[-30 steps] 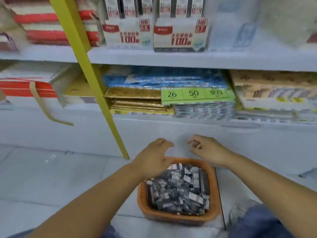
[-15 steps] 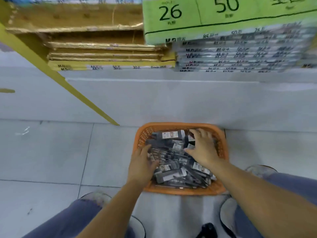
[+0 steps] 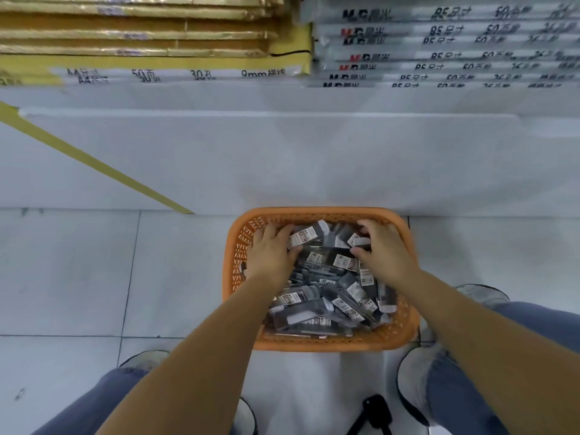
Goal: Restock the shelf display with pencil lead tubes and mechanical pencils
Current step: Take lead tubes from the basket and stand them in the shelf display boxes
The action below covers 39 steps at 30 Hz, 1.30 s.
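An orange plastic basket (image 3: 329, 343) stands on the floor against the shelf base, heaped with dark pencil lead tubes (image 3: 332, 298) bearing white labels. Both my hands are down inside its far half. My left hand (image 3: 270, 254) curls its fingers and thumb round a labelled tube (image 3: 305, 237) near the far left corner. My right hand (image 3: 383, 251) pinches tubes (image 3: 357, 240) between curled fingers and thumb at the far right. My forearms hide part of the pile. No mechanical pencils can be told apart.
The white shelf base (image 3: 282, 152) rises just behind the basket. Above it lie stacked gold paper packs (image 3: 141, 32) and silver packs (image 3: 439, 48). A yellow strut (image 3: 94, 164) slants down at left. My shoes (image 3: 483, 295) flank the basket, and a black stand (image 3: 373, 412) sits near my feet.
My head has tilted further down and closer. Both hands slid to the far side of the basket and closed on tubes there.
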### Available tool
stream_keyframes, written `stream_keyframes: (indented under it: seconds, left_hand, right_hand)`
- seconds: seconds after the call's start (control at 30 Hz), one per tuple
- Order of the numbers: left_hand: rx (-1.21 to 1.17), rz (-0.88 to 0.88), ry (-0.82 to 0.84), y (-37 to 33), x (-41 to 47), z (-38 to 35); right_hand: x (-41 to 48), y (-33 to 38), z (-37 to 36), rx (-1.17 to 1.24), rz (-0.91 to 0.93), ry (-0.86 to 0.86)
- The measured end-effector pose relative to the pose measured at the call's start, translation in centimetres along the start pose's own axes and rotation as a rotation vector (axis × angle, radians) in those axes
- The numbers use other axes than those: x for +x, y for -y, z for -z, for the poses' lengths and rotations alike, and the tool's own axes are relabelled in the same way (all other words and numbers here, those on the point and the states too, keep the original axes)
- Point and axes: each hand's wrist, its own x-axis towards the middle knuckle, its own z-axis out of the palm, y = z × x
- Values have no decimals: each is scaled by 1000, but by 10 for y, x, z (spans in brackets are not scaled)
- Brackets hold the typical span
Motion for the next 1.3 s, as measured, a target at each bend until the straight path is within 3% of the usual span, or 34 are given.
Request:
stream_keyframes:
  seconds: [0.13,0.27,0.47,0.6,0.8,0.9,1.0,1.13,1.3]
  left_hand:
    - [-78,57,101,0,11,7]
    - [-96,98,169,-2,15,13]
    - [-415,166,80,0,0,15]
    - [-556,181,-34,3,-14,18]
    - [-920,280,-124,11,-40,23]
    - [-1246,346,-100,8,-50,27]
    - [-1449,333,-8,0,-60,33]
    - [-1359,275,97,-10,-74,35]
    - [-1194,230,309,-15,-87,46]
  right_hand:
    - [8,5,0,-82,-19,139]
    - [10,9,1,104,-106,223]
    - [5,19,6,395,-168,229]
    - [5,29,7,371,-121,283]
    - [-6,39,24,521,-58,155]
    - [-13,49,35,677,-97,79]
    - [-24,57,38,925,-150,113]
    - [-40,67,35,1171,-195,200]
    - [-55,81,37,1300,-193,244]
